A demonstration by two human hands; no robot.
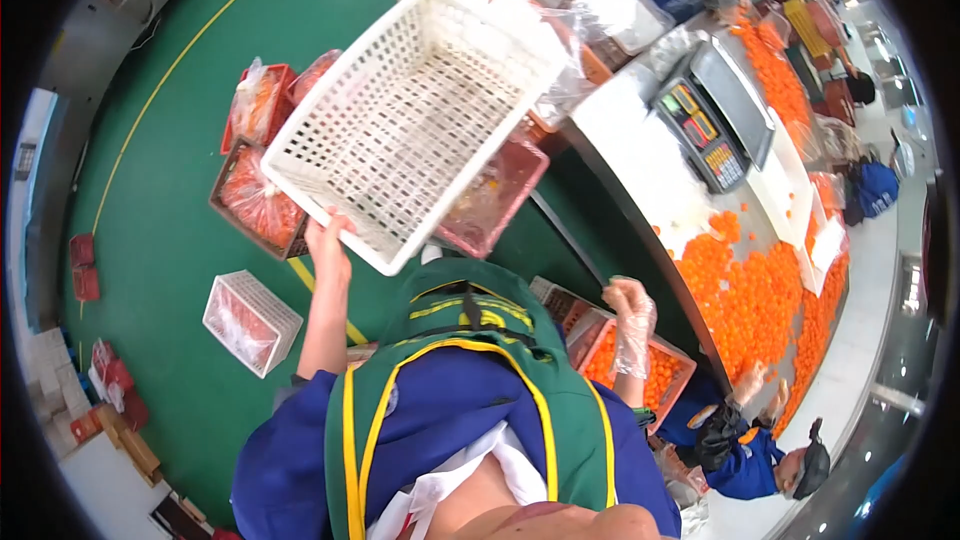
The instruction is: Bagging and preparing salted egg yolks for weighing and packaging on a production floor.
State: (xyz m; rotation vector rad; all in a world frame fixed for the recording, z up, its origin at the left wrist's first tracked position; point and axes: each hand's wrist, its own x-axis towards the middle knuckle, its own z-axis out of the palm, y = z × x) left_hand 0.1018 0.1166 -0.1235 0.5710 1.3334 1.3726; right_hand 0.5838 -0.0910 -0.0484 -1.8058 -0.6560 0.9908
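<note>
A white slotted plastic crate (pixel 410 110) hangs tilted in front of me with only bits of residue inside. My left hand (pixel 330 248) is closed on its near-left rim. Off to the right, my right hand (pixel 630 318) is raised in a thin clear plastic glove, apart from the crate. Its fingers are curled in; whatever they may hold is hidden. Below that hand stands a pinkish crate (pixel 683 368) of small round orange pieces (pixel 660 380). A reddish crate (pixel 525 180) sits on the floor partly behind the white one.
To the right, a long worktable (pixel 625 155) carries a digital scale (pixel 715 125) and heaps of orange pieces (pixel 740 290). A co-worker (pixel 740 450) works at its near side. Bagged crates (pixel 245 205) and a white crate (pixel 252 325) stand on the green floor at left.
</note>
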